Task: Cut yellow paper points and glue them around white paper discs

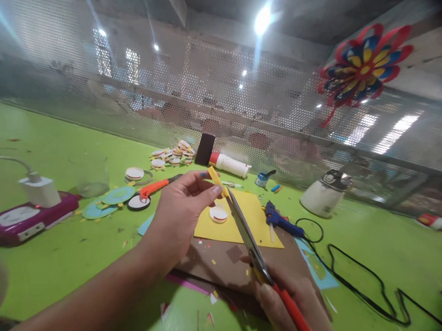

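In the head view, the left hand (181, 215) pinches a narrow yellow paper strip (214, 177) between thumb and fingers, above the work surface, seemingly so that its lower end is exposed to the blades; the right hand (284, 291) is closed around long steel scissors with orange handles (246, 229), their tips at that end, though whether the blades touch it I cannot tell; beneath, a flat yellow sheet (259, 208) lies on a brown board (287, 261), which probably shields the bright green tabletop (111, 267); a small round white disc (218, 214) sits on the sheet; a blue glue gun with a black cord (284, 222) rests at the sheet's right edge, presumably for easy reach by the right hand.
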`<state>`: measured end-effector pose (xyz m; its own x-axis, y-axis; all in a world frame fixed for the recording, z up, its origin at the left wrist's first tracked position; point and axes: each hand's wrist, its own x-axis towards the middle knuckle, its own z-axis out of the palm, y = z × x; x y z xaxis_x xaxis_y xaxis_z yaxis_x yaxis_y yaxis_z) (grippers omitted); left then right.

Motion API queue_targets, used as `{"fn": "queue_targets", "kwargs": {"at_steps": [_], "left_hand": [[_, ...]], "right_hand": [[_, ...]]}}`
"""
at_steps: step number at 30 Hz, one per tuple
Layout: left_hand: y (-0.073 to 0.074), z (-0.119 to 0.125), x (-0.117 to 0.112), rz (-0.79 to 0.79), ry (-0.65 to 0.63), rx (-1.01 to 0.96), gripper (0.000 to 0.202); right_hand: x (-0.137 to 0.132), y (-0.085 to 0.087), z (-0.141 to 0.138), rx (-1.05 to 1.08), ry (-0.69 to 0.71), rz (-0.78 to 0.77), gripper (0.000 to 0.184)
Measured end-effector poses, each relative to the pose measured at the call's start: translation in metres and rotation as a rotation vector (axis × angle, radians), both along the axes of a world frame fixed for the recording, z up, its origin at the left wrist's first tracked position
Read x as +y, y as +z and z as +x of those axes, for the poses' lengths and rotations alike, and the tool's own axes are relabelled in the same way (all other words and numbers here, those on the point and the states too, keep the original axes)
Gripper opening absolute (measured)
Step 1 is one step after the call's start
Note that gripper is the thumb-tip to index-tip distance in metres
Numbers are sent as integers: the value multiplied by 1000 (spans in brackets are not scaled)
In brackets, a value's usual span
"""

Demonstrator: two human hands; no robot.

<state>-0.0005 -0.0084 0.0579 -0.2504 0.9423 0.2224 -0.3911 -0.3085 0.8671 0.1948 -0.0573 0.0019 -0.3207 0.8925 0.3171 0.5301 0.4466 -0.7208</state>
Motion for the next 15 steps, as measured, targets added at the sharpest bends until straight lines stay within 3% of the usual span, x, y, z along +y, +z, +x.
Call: {"fn": "queue_targets", "kwargs": {"at_steps": [6, 15], "left_hand": [[-1, 3, 0, -46, -15, -48, 26], [-5, 2, 1, -44, -68, -50, 18]], "right_hand": [[1, -3, 0, -24, -19, 28, 52], [-2, 2, -2, -83, -70, 5, 53]]}}
